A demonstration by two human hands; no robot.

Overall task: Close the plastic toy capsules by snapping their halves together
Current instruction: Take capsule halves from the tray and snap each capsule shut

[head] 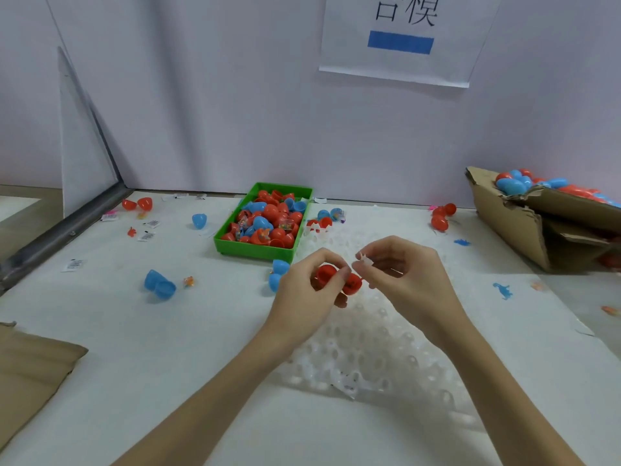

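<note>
**Open red capsule in the left hand, small white toy pinched in the right**

The left hand [304, 290] curls around an open red capsule [337, 279], thumb over the top and fingers underneath, holding both hinged halves above the table with their hollows facing up and toward the right hand. The grasp is closed snugly on the shell; part of the nearer half is hidden behind the thumb. The right hand [408, 274] pinches a small white toy [364, 260] between thumb and forefinger, just beside the capsule's right half. Whether the toy touches the rim cannot be told, and its shape is too small to make out.

Beneath both hands lies a sheet of clear bubble wrap [376, 351] on the white table [151, 348]; a crumpled scrap on it near the wrists is hard to identify. Just beside the left hand sit two blue capsule halves [279, 272], partly hidden by the knuckles. Farther back stands a green tray [255, 252] heaped with red and blue capsules. To the left lies an open blue capsule [159, 284], with more loose shells and small labels scattered behind. A blue toy figure [503, 290] lies right of the hands. At the right edge a torn cardboard box [524, 230] holds more capsules and is cut off by the frame. Another cardboard piece [30, 368] is cut off at lower left.
</note>
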